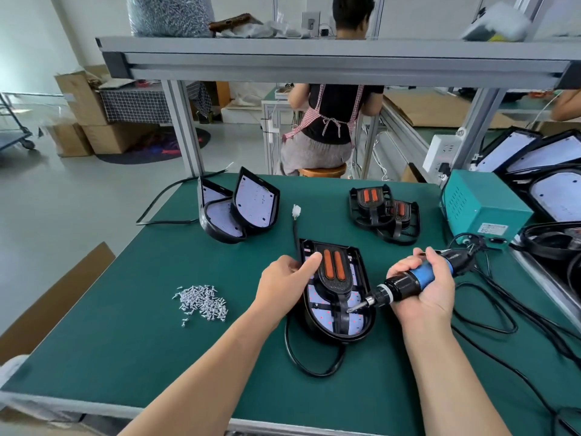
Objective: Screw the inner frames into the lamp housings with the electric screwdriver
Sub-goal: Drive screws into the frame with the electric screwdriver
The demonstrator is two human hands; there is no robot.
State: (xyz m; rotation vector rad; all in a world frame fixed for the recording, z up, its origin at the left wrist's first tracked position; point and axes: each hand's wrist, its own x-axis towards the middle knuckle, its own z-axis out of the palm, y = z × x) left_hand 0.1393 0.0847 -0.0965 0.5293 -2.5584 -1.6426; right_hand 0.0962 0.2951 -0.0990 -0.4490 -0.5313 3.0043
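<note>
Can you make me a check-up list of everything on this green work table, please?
Surface: green mat covers the bench.
Job's things: lamp housing holds an inner frame; electric screwdriver tip touches it; screws piled left.
Clutter: spare frames, frameless housings, teal power box at back.
Grips: left hand holds the housing, thumb on frame; right hand grips the screwdriver.
Cables: black lead loops before the housing; screwdriver cord trails right.
Surroundings: seated person facing away; cardboard boxes.

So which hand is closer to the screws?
Left. The left hand holds the housing at its left edge, just right of the screws. The right hand grips the screwdriver on the housing's far side, farther from them.
</note>
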